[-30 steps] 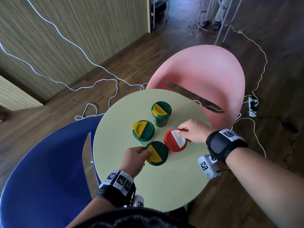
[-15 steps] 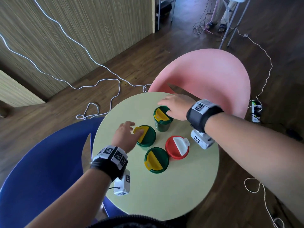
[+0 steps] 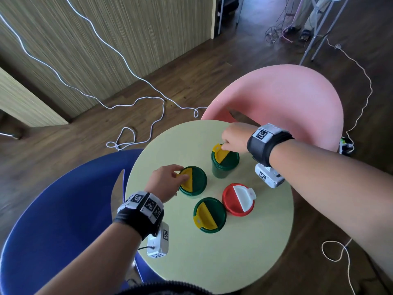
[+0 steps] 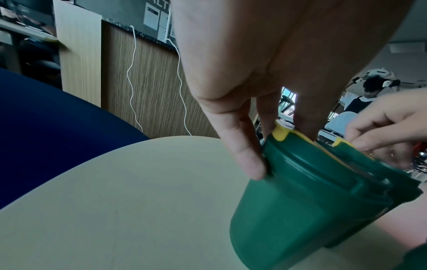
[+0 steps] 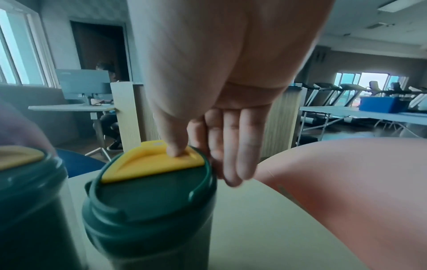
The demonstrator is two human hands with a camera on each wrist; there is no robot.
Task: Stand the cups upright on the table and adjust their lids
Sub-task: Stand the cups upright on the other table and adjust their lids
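Note:
Four lidded cups stand upright on the round pale table (image 3: pixel 212 262). My left hand (image 3: pixel 180 177) pinches the lid of the left green cup (image 3: pixel 196 182). Its thumb lies on the rim and its fingers (image 4: pixel 305 127) on the yellow flap (image 4: pixel 280 134). My right hand (image 3: pixel 225 145) holds the lid of the far green cup (image 3: pixel 226 165). Its thumb presses the yellow flap (image 5: pixel 150 162), and its fingers (image 5: pixel 233 146) curl behind the rim. The near green cup (image 3: pixel 209 215) and the red cup (image 3: pixel 238 200) with a white flap stand untouched.
A pink chair (image 3: pixel 287 99) stands behind the table and a blue chair (image 3: pixel 53 220) at its left. White cables (image 3: pixel 136 103) trail over the wooden floor, and a power strip (image 3: pixel 346 143) lies at the right. A wood-panelled wall (image 3: pixel 106 39) runs along the far left.
Both hands left the near green cup and the red cup and moved away from me. The left hand now holds the left green cup's lid, the right hand the far green cup's lid.

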